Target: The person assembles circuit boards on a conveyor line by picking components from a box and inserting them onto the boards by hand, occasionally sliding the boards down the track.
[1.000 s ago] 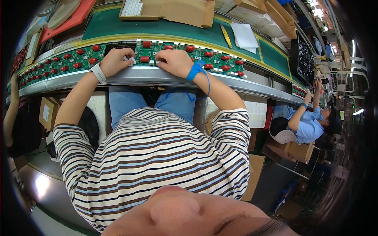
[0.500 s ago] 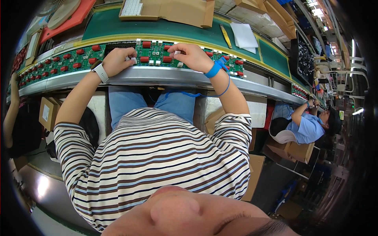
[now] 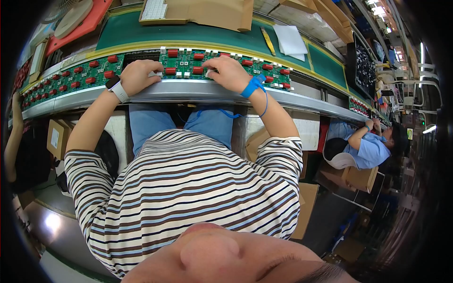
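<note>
A green circuit board [image 3: 184, 62] with red box-shaped components [image 3: 171, 71] and small white connectors [image 3: 187, 74] lies on the metal-edged line in front of me. My left hand [image 3: 139, 75] is at the board's left end, thumb and fingers pinching a small white connector [image 3: 155, 73] mostly covered by the fingertips. My right hand [image 3: 228, 73] bends over the board's front edge, closed on another white connector [image 3: 208, 73] that touches or nearly touches the board; the fingers hide the contact. A blue wrist strap [image 3: 254, 86] with a cord circles my right wrist.
More populated boards [image 3: 78, 75] continue along the line to the left. Beyond, on the green surface, are a cardboard tray [image 3: 219, 14] with white parts [image 3: 154, 9], a yellow cutter [image 3: 267, 41] and a white sheet [image 3: 289, 41]. A co-worker [image 3: 365, 146] sits at the right.
My right hand has moved down and slightly right, bringing its white connector from above the board to near its front edge. My left hand has shifted slightly, its white piece now more covered.
</note>
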### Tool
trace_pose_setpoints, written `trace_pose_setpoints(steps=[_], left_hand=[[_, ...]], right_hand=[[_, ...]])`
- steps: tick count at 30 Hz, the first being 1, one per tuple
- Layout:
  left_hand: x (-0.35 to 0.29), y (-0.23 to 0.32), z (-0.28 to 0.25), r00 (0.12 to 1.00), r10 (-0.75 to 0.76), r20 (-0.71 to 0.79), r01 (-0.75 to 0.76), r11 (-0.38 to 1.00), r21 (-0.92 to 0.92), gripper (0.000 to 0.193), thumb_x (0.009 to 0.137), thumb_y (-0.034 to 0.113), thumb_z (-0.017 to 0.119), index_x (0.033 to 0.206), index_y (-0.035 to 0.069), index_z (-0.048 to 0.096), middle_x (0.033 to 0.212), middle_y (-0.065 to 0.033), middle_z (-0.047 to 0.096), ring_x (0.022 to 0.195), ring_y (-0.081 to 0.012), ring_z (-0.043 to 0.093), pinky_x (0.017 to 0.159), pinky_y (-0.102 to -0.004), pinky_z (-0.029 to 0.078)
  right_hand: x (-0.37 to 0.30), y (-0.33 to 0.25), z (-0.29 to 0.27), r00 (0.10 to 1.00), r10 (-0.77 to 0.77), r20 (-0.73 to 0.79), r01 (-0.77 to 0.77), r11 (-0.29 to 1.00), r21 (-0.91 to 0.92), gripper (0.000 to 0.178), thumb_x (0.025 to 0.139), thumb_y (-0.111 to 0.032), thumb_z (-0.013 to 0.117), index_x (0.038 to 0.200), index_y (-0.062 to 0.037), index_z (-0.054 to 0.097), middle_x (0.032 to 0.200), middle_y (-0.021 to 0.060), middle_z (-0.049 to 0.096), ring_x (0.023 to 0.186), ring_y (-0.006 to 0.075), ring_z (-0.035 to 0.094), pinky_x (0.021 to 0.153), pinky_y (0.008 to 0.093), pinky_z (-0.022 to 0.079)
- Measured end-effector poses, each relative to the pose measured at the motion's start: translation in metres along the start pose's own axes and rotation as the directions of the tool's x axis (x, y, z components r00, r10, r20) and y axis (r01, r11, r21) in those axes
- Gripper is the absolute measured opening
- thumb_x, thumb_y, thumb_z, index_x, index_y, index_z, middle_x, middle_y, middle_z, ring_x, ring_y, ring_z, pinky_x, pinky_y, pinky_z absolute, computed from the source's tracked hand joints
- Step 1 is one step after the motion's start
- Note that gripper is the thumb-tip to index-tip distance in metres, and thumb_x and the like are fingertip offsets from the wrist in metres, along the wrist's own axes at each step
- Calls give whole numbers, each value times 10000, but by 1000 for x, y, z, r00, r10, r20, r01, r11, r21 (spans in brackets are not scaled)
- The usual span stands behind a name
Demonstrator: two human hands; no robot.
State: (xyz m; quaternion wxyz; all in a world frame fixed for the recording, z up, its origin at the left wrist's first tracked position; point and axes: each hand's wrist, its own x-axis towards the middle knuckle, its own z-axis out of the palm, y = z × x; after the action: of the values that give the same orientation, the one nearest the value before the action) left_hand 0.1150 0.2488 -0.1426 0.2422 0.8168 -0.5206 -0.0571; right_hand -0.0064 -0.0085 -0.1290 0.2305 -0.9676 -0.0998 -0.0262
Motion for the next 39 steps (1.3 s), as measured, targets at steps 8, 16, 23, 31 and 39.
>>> trace_pose_setpoints(steps=[8, 16, 23, 31, 39], left_hand=[[-3, -3, -8, 981, -196, 6, 194, 963, -186, 281, 752, 159, 625, 1002, 37, 586, 814, -118, 650, 740, -277, 625, 700, -336, 483], [-8, -12, -6, 975, -220, -16, 211, 951, -225, 273, 771, 116, 611, 1025, 25, 568, 837, -113, 646, 746, -218, 625, 675, -288, 470], [-22, -21, -13, 966, -252, -54, 233, 944, -234, 267, 777, 123, 607, 1021, 22, 569, 846, -116, 642, 781, -218, 624, 686, -292, 467], [-73, -71, -53, 851, -442, -282, 376, 889, -261, 251, 799, 188, 612, 1004, 42, 604, 891, -118, 648, 735, -237, 621, 662, -312, 482], [-213, -267, -119, 445, -636, -631, 852, 518, 78, 369, 802, 358, 574, 979, 37, 615, 927, -181, 626, 902, -350, 578, 794, -406, 449]], right_hand=[[1, 2, 7, 999, 13, -32, -14, 1000, -10, 267, 742, -103, 571, 1009, -85, 581, 816, 60, 625, 874, 258, 555, 784, 380, 448], [4, 3, 6, 1000, -12, 6, 13, 998, -57, 289, 741, -103, 599, 1026, -66, 566, 852, 43, 635, 894, 251, 539, 797, 368, 432], [11, -5, 5, 998, -48, 30, 50, 997, -56, 294, 724, -104, 618, 1010, -59, 563, 846, 59, 620, 882, 261, 538, 786, 376, 429], [42, -75, 20, 915, -403, -27, 402, 915, -25, 273, 738, -179, 634, 970, -49, 570, 923, 118, 589, 935, 302, 533, 827, 393, 411], [89, -94, 82, 911, -348, 221, 397, 883, -251, 331, 788, -351, 579, 894, -38, 595, 786, 134, 620, 824, 293, 591, 912, 454, 361]])
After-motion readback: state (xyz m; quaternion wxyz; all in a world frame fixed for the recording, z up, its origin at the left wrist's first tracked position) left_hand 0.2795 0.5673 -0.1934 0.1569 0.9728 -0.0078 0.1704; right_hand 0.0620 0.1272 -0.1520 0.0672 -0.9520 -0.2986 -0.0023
